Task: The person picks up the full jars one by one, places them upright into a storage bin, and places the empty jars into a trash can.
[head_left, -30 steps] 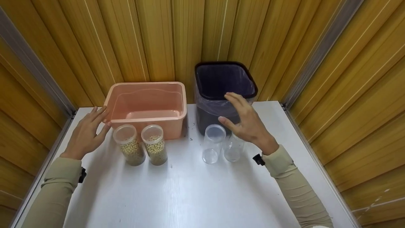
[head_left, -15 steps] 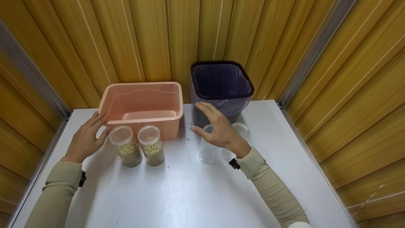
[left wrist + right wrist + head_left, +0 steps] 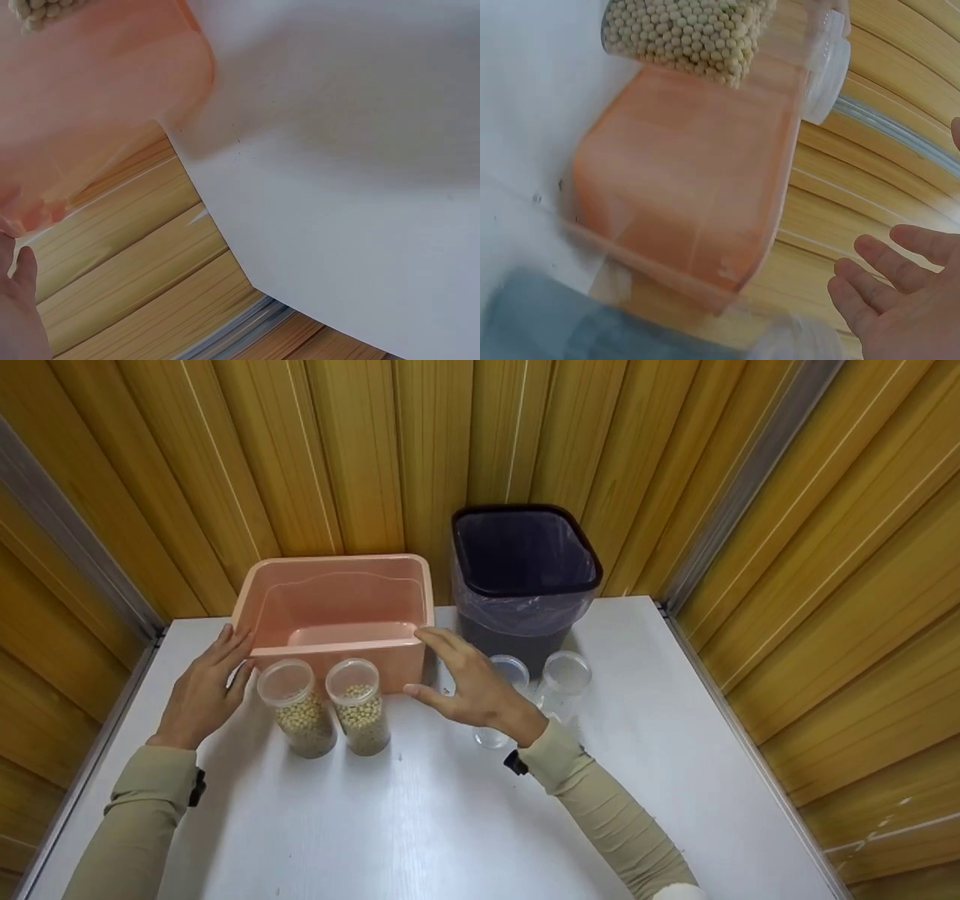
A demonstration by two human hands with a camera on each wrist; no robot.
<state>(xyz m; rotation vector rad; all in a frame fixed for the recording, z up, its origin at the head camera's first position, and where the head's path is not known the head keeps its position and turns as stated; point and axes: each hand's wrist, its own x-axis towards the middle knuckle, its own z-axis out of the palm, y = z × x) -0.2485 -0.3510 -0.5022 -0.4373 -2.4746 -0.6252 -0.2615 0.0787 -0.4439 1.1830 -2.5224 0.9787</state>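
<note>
A pink plastic basin [image 3: 409, 664] stands near the back wall. My left hand [image 3: 201, 688] is at its left front corner, fingertips right at the rim, fingers nearly straight. Across from it, my right hand [image 3: 474, 684] reaches the right front corner with fingers extended and thumb apart; nothing is in it. Two clear jars partly filled with pale round beans, a left jar [image 3: 306, 724] and a right jar [image 3: 363, 724], stand upright before the basin. In the right wrist view, the relaxed right hand [image 3: 907, 292] faces the basin [image 3: 675, 165].
A dark bin [image 3: 517, 630] with a plastic liner stands right of the basin. Two clear jars without beans stand before it: one [image 3: 512, 667] partly hidden by my right hand, another [image 3: 568, 671] beside it. Wood-look panels [image 3: 360, 450] enclose the white table [image 3: 390, 825].
My right hand has moved left, from over the jars by the bin to the basin's right front corner. The left hand stays at the basin's left side. The view has shifted slightly.
</note>
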